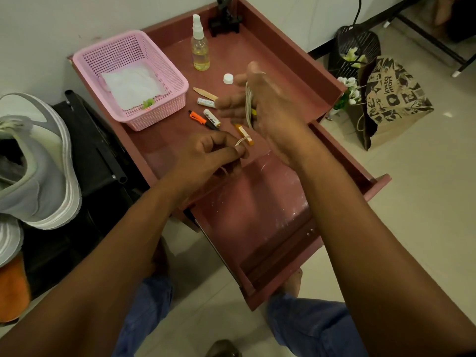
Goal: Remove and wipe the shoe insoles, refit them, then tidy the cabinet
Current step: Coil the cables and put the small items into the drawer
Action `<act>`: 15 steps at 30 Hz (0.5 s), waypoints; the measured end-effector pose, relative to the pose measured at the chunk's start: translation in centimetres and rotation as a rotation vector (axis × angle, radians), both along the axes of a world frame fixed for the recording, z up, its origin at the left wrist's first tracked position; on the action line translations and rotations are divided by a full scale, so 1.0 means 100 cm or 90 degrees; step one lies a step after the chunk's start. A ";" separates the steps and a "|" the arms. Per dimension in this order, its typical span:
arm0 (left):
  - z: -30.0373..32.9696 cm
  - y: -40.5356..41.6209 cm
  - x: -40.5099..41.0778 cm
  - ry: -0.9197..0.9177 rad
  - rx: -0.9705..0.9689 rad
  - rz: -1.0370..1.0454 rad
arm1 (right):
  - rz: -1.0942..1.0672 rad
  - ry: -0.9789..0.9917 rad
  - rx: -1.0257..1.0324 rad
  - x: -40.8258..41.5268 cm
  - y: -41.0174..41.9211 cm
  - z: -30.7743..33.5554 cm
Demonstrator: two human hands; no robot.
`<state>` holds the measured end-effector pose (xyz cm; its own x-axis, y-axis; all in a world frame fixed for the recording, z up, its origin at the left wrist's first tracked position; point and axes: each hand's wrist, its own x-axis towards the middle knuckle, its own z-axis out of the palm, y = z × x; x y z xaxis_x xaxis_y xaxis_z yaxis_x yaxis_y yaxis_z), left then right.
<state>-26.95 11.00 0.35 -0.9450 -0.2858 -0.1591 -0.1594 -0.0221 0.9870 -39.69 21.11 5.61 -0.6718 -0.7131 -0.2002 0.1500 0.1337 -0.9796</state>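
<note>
My right hand [268,104] is raised over the maroon cabinet top [231,55], its fingers fairly straight, with a pale cord [248,104] wound in several loops around the palm. My left hand [211,153] pinches the free end of that cord [242,143] between thumb and fingers, just above the cabinet's front edge. A grey and white shoe [33,161] sits on a black rack [98,155] at the left. In the pink basket [167,73] at the cabinet's back left lies a white cloth [134,83].
On the cabinet top stand a spray bottle [200,47] and a black stand [224,21]; a white cap [228,78], wooden stick [204,93], batteries [211,117] and orange pen [198,117] lie loose. A drawer [257,228] hangs open below. A paper bag [386,99] and black bin [353,45] stand right.
</note>
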 end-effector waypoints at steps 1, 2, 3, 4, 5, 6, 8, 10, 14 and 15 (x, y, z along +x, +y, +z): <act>-0.001 -0.001 0.000 0.010 -0.031 0.019 | 0.018 0.011 0.032 0.002 -0.001 -0.001; -0.003 -0.003 -0.001 0.022 -0.057 0.038 | 0.038 0.021 0.064 0.004 -0.001 -0.004; -0.004 -0.005 -0.001 0.032 -0.082 0.054 | 0.058 0.036 0.095 0.006 0.000 -0.006; -0.006 -0.008 -0.001 0.041 -0.111 0.066 | 0.074 0.058 0.125 0.007 0.000 -0.011; -0.008 -0.011 0.000 0.046 -0.148 0.073 | 0.087 0.080 0.151 0.007 0.000 -0.014; -0.009 -0.013 0.001 0.047 -0.192 0.075 | 0.098 0.097 0.172 0.007 0.000 -0.017; -0.013 -0.012 0.004 0.024 -0.288 0.072 | 0.125 0.116 0.202 0.006 0.002 -0.019; -0.015 -0.010 0.007 0.008 -0.357 0.068 | 0.155 0.110 0.237 0.005 0.006 -0.017; -0.014 -0.009 0.009 0.033 -0.381 0.056 | 0.242 -0.008 0.229 -0.002 0.021 -0.017; -0.014 -0.010 0.009 0.039 -0.375 0.056 | 0.260 -0.047 0.212 -0.004 0.024 -0.019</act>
